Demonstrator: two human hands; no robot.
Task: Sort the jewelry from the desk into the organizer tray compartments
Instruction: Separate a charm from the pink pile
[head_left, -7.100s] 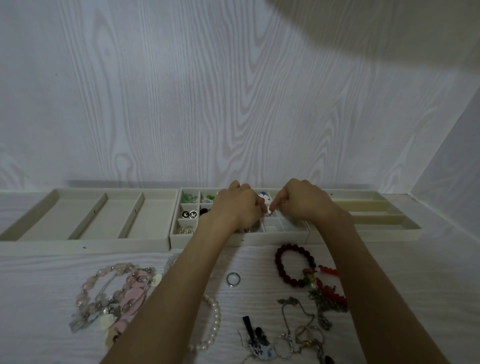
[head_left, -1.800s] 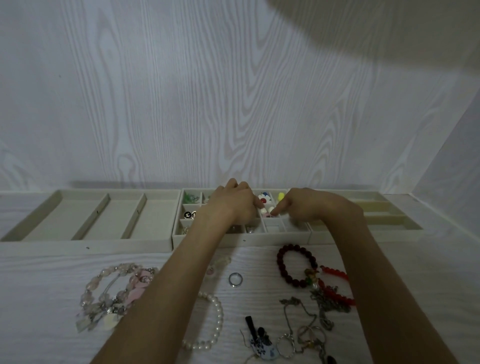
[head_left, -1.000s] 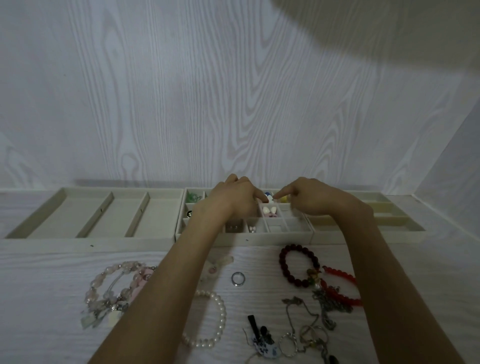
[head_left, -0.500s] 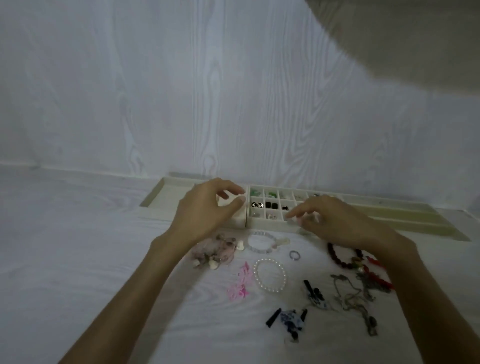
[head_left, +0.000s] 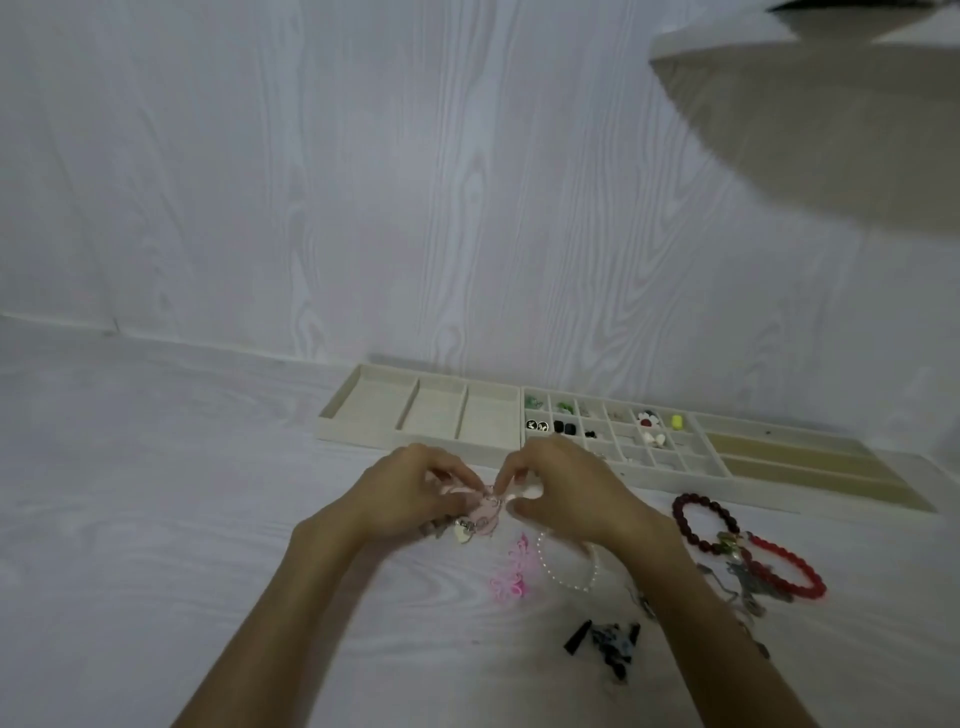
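Observation:
Both hands meet over a tangle of pink bead bracelets with charms (head_left: 480, 514) on the white desk. My left hand (head_left: 410, 491) curls its fingers round the tangle's left side. My right hand (head_left: 561, 486) pinches it from the right with thumb and forefinger. Behind them lies the cream organizer: a wide-slot tray (head_left: 363, 431) on the left, a small-cell tray (head_left: 691, 470) holding earrings and small charms, and a long-slot tray (head_left: 810, 467) on the right.
Loose on the desk: a pink knot ornament (head_left: 511, 574), a pearl bracelet (head_left: 569, 577), a dark red bead bracelet (head_left: 701, 522), a bright red bead bracelet (head_left: 789, 569), metal chains (head_left: 748, 587) and a black and blue hair clip (head_left: 605, 642). A white wall stands behind.
Both hands have come back from the small-cell tray to the desk and taken hold of the pink bracelet tangle. The view has swung left.

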